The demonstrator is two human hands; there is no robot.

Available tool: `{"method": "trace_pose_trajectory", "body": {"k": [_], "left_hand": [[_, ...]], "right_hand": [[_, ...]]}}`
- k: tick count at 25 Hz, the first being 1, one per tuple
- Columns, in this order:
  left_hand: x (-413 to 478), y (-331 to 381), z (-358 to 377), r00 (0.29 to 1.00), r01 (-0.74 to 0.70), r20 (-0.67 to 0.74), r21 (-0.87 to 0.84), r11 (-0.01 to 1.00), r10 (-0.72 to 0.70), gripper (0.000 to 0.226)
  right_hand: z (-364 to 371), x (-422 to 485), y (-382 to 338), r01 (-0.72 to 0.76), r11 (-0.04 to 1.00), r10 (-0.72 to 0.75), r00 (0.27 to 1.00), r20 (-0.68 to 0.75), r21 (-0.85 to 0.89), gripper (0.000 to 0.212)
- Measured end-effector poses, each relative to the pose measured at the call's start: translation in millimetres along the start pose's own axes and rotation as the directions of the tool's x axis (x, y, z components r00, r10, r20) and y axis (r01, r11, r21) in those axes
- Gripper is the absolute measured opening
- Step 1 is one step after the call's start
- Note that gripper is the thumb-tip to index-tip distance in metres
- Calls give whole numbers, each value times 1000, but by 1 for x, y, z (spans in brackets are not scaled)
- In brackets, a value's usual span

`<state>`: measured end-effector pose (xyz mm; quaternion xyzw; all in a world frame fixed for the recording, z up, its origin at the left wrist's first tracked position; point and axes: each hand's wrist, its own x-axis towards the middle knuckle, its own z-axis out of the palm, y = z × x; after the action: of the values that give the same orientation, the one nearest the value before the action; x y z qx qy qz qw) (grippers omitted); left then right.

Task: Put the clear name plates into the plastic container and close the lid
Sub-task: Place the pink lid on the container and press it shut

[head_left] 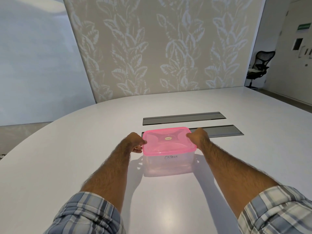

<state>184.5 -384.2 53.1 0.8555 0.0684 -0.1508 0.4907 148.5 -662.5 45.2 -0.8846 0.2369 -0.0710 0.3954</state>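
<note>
A clear plastic container [168, 163] with "OSTRICH" written on its front wall stands in the middle of the white table. A translucent pink lid [168, 140] lies flat on top of it. My left hand [135, 142] grips the lid's left edge, thumb on top and fingers under the rim. On the lid's right edge my right hand [199, 138] holds the same way. I cannot make out clear name plates through the container's walls.
The white oval table [84, 149] has two grey recessed cable hatches [184, 118] [224, 130] just behind the container. A leaf-patterned wall panel stands beyond the far edge. A black office chair [259, 66] is at the far right.
</note>
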Motion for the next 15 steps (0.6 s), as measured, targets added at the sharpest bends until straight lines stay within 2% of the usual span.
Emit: {"method": "trace_pose_trajectory", "body": {"k": [2,4,7,11,15], "left_hand": [[3,-1,2,999,-23,-25,-1,1000,23,17],[8,-1,5,988,-84,-129,33,996,88,11],[17,-1,14,940,-186,-255,175,967,227,35],[35,3,29,906,-279,-208,359,891,368,37],[48,11,36,907,-240,-235,391,889,348,37]], "right_hand": [[4,3,0,0,1000,0,1000,-8,-15,28],[8,4,-1,-13,999,12,1000,-18,-36,38],[15,6,1,-24,998,22,999,-43,-51,49],[18,13,1,-28,996,22,998,-66,-85,48],[16,22,-1,-13,992,3,997,-81,-126,45]]}}
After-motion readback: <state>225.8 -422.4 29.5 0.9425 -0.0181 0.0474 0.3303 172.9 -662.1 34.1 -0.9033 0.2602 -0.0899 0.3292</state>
